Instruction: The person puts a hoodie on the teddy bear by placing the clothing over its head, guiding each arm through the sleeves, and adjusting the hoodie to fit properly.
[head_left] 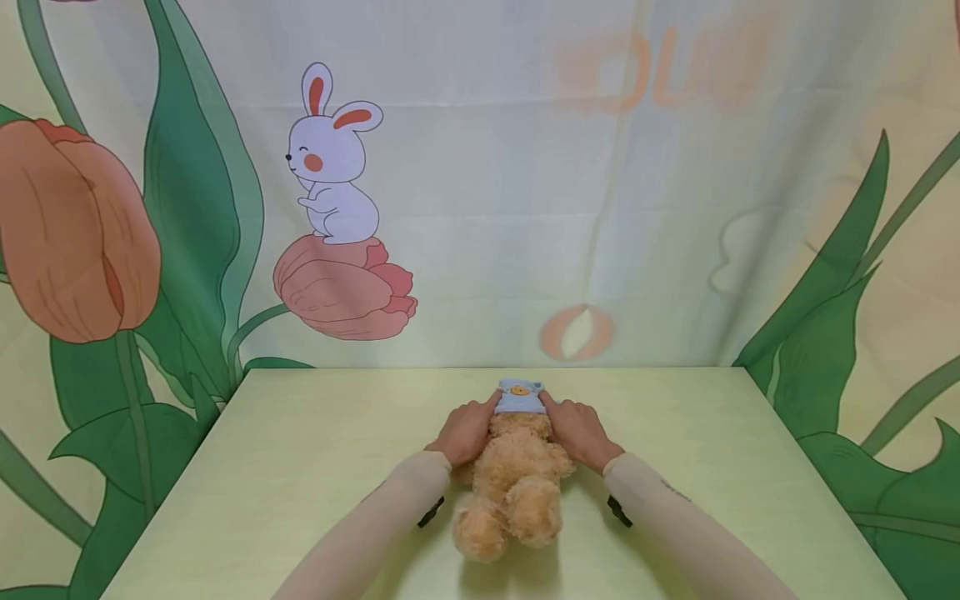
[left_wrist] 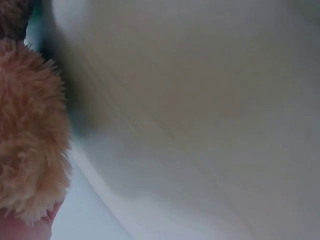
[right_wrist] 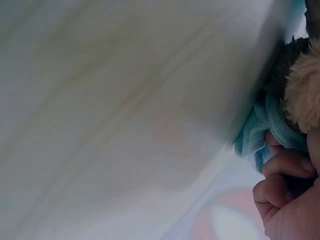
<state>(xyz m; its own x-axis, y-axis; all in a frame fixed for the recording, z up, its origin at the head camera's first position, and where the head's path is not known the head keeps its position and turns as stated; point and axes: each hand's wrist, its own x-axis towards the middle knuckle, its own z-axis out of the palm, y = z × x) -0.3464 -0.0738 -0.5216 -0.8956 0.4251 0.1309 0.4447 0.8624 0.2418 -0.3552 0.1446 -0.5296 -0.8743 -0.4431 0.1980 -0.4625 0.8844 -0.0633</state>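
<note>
A tan plush teddy bear [head_left: 513,467] lies on the table with its legs toward me, its head end covered by a small light blue cloth garment [head_left: 519,400] with an orange print. My left hand [head_left: 467,429] pinches the garment's left edge, thumb on top. On the opposite edge, my right hand [head_left: 581,432] grips the cloth in the same way. In the right wrist view, curled fingers [right_wrist: 282,172] hold bunched blue fabric [right_wrist: 267,122] beside the fur. Shaggy fur [left_wrist: 32,135] hides most of my left hand in the left wrist view.
The pale yellow-green table [head_left: 300,467] ends at a hanging backdrop [head_left: 480,208] printed with a rabbit and tulips. Dark wrist straps [head_left: 431,512] show under both sleeves.
</note>
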